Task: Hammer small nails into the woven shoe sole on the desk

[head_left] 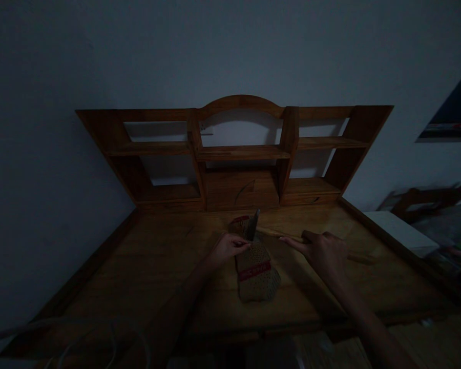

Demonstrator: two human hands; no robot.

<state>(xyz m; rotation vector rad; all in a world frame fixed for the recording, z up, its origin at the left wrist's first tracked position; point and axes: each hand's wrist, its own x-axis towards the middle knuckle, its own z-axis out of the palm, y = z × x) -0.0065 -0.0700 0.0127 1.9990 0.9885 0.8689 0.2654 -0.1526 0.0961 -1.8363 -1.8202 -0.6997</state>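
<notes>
Long tool [252,228], just one, fills curled right fingers [300,247]; left fingers [238,239] bunched, hold unclear.

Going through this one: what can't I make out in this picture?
All in the head view:
- Whether the left hand pinches anything: too small and dim at the fingertips.
- Lettering on the red band: too small and dark.
- Part of the hammer: its handle is hidden by the right hand.
- Rest of the dark panel: cut off by the right edge.
</notes>
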